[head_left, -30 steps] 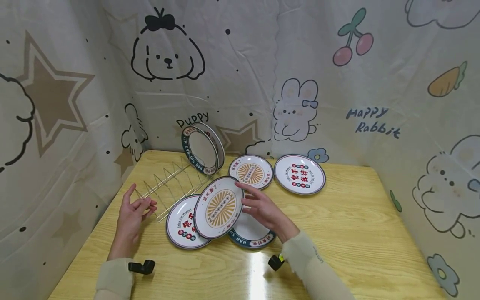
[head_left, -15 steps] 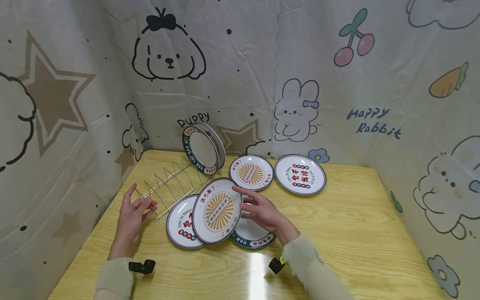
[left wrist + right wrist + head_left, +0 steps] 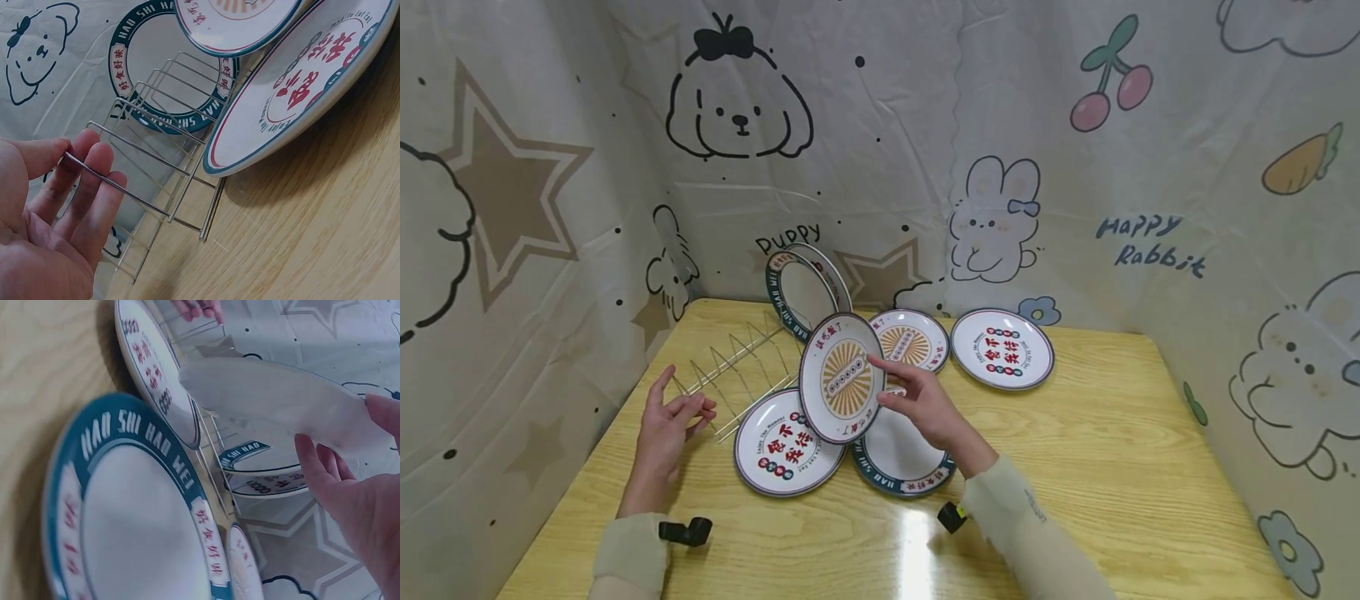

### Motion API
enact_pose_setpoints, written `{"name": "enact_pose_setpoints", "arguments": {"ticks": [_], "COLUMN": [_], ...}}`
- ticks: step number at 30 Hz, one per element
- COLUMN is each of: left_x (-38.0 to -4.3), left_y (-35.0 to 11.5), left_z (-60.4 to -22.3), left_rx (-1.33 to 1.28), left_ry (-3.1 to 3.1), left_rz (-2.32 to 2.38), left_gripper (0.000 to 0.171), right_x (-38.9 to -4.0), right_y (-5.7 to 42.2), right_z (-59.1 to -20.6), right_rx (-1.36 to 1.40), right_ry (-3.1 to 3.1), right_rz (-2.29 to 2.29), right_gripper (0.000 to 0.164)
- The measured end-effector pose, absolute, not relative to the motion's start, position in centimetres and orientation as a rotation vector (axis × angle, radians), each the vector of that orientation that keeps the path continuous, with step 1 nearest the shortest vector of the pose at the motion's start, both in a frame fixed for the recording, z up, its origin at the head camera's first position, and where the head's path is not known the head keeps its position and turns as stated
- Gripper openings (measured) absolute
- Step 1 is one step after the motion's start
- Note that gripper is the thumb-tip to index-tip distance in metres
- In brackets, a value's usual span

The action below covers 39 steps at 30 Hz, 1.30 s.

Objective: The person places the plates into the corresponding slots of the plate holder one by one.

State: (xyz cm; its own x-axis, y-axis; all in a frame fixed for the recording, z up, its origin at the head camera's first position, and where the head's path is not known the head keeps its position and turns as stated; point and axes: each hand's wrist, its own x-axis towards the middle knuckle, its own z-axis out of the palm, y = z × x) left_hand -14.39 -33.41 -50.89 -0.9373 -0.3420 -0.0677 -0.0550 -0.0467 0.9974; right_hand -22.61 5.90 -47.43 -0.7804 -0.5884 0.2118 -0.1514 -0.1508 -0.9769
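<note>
Above the table (image 3: 1112, 467), orange-rayed white plate (image 3: 842, 379)

Held sunburst plate (image 3: 842, 378) higher in head view, nearer red-lettered plate (image 3: 786, 446) less covered

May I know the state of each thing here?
Held sunburst plate: tilted
Right hand: holds that plate
Wire rack: holds two plates on edge
Left hand: pinches the rack
Front slogan plate: face up
Front green plate: face up
Back sunburst plate: face up
Back slogan plate: face up
</note>
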Motion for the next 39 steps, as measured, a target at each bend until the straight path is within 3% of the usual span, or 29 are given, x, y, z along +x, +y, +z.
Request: {"name": "enact_pose_setpoints", "arguments": {"ticks": [39], "left_x": [-14.5], "left_y": [-33.3], "left_z": [-50.9], "left_rx": [0.439], "left_ry": [-1.974], "left_rz": [-2.155], "left_gripper": [0.082], "right_x": [-26.7], "right_y": [0.8], "right_z": [-45.6], "right_rx": [-1.045], "right_ry": [2.231], "right_rz": [-1.675], "right_gripper": [0.052]}}
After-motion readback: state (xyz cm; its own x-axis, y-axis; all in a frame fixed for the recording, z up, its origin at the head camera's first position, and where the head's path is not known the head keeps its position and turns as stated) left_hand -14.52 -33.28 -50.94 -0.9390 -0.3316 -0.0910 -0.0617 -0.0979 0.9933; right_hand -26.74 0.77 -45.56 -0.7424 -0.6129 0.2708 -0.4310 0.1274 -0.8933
